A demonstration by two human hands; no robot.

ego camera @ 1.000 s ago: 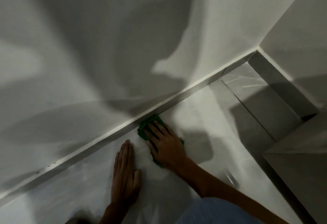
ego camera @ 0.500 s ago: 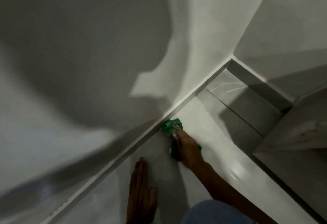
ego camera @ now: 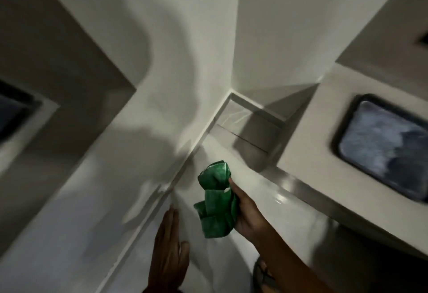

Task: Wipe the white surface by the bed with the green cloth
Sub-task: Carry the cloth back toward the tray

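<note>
Single head view, tilted, looking down close into wall corner.

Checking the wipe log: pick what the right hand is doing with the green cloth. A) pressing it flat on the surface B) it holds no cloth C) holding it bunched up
C: the right hand grips the green cloth crumpled, while the left hand lies flat on the white surface.
</note>
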